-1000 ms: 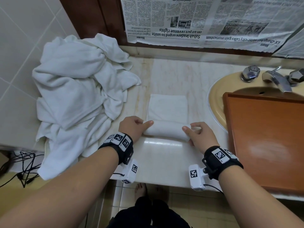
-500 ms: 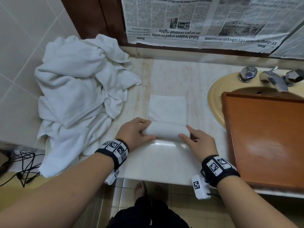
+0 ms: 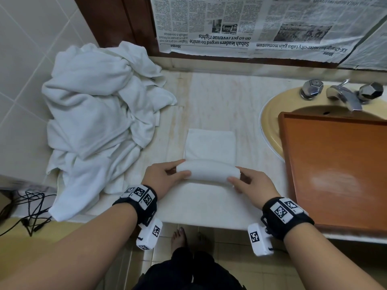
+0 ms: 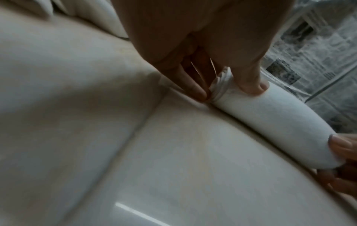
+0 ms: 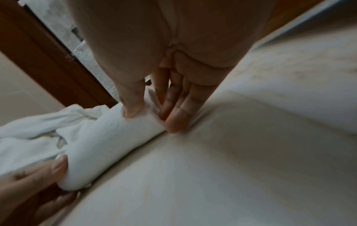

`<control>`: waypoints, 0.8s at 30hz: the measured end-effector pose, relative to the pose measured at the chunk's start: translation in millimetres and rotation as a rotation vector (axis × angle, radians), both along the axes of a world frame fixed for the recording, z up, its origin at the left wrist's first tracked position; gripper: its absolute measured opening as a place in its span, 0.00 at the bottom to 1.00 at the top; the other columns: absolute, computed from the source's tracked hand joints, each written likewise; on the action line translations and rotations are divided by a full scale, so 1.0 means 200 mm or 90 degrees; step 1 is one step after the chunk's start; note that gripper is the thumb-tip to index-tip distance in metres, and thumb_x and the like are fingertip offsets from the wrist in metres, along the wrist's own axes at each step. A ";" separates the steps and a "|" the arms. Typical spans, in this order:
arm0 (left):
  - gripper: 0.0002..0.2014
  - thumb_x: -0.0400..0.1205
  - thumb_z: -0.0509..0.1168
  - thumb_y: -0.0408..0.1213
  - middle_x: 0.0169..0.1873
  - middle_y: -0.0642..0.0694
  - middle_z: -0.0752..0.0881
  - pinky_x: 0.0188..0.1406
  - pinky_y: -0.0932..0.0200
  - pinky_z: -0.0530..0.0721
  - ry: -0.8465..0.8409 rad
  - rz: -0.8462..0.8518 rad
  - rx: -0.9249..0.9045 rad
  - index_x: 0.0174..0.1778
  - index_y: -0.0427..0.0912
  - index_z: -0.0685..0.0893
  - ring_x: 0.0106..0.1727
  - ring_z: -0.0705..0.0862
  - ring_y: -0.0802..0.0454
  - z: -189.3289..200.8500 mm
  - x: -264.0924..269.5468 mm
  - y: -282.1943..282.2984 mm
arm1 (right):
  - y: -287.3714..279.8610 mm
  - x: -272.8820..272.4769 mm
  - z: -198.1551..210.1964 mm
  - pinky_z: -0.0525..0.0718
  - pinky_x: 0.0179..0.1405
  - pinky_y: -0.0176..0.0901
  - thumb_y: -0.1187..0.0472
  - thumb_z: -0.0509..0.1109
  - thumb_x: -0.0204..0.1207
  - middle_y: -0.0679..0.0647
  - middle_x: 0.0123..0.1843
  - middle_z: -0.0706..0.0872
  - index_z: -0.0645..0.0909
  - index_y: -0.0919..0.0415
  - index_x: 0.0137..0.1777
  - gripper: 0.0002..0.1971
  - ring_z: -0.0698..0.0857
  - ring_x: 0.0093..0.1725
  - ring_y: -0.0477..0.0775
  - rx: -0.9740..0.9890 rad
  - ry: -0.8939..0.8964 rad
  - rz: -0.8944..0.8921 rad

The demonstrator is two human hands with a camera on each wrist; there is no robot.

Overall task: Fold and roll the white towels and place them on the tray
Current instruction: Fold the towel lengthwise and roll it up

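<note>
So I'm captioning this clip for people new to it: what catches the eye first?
Both hands at the counter's front edge: the left hand and right hand grip the ends of a half-rolled white towel, its flat part stretching away from them. A big heap of crumpled white towels sits to the left, and a bare orange-brown wooden tray lies over the yellow sink on the right.

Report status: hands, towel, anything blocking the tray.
Left hand and right hand grip the ends of the towel roll, part rolled. Tray bare, nothing in the way. Towel pile waits left.
</note>
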State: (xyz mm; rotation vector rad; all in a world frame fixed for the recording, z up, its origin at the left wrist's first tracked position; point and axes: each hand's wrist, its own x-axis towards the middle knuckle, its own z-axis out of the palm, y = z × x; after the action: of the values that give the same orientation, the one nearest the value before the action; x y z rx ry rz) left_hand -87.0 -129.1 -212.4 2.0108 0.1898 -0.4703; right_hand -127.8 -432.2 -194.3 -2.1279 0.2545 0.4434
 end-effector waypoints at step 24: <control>0.29 0.67 0.78 0.69 0.29 0.46 0.91 0.45 0.52 0.90 0.096 0.056 0.136 0.28 0.42 0.84 0.32 0.89 0.50 0.10 0.31 -0.10 | 0.08 0.21 0.00 0.90 0.49 0.53 0.43 0.75 0.80 0.56 0.35 0.88 0.78 0.52 0.61 0.18 0.90 0.30 0.55 0.088 0.074 -0.240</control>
State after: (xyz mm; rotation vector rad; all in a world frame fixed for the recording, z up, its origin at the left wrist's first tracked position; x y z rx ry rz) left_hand -24.4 -148.9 -192.4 2.1643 0.4355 -0.5647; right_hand -86.4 -415.9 -193.7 -1.8670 0.6599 0.3509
